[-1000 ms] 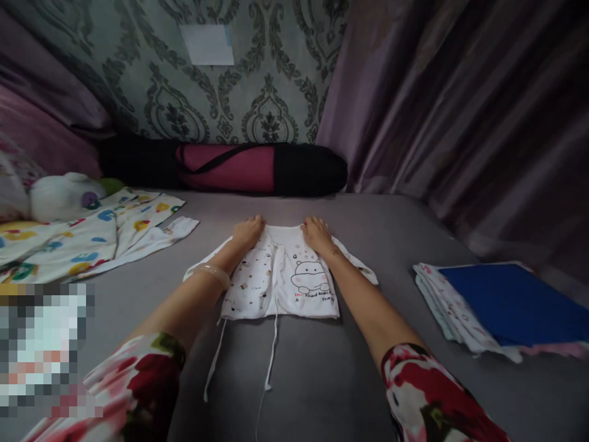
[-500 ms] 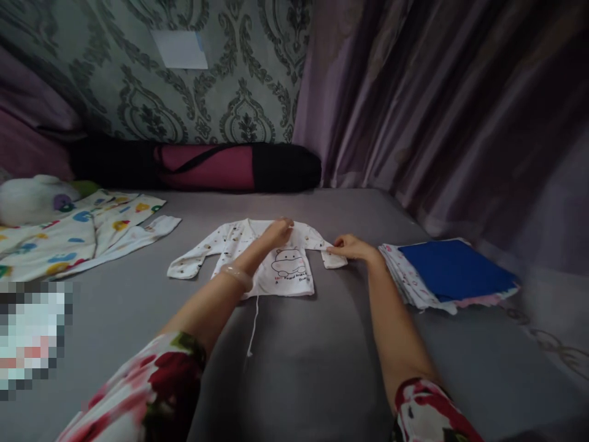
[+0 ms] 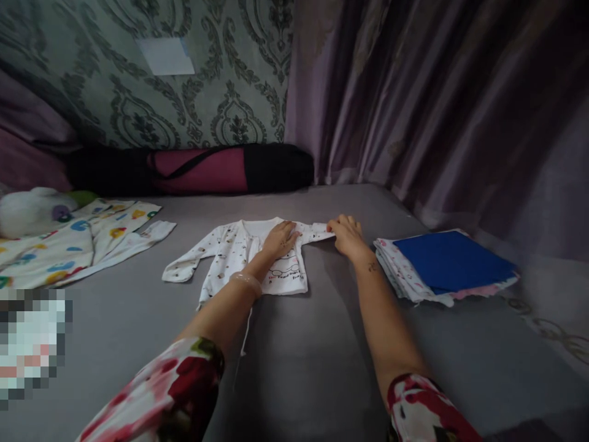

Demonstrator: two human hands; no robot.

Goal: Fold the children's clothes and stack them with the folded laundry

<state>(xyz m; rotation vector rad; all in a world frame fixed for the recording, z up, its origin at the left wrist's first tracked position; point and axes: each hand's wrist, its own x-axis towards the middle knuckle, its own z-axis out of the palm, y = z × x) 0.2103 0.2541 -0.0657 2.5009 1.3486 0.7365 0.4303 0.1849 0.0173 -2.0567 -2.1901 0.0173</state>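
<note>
A small white baby shirt (image 3: 230, 252) with dark prints and a cartoon animal on its front lies spread on the grey sheet (image 3: 313, 356). My left hand (image 3: 281, 239) rests flat on the chest of the shirt near the shoulder, fingers stretched out, covering part of the drawing. My right hand (image 3: 346, 234) pinches the cuff end of the sleeve on the right and holds it out sideways. The other sleeve lies bent outward on the left. A thin white tie string (image 3: 246, 334) trails from the shirt's lower edge.
To the right lies a stack of folded clothes (image 3: 396, 276) topped by a blue sheet (image 3: 453, 261). Patterned baby clothes (image 3: 83, 242) and a white plush toy (image 3: 27, 212) lie at left. A black and pink bag (image 3: 202, 170) runs along the wall, beside purple curtains (image 3: 350, 92).
My right hand has swung the right sleeve up and outward, so it lies straighter. My left hand has flattened onto the chest of the shirt. The view has shifted slightly.
</note>
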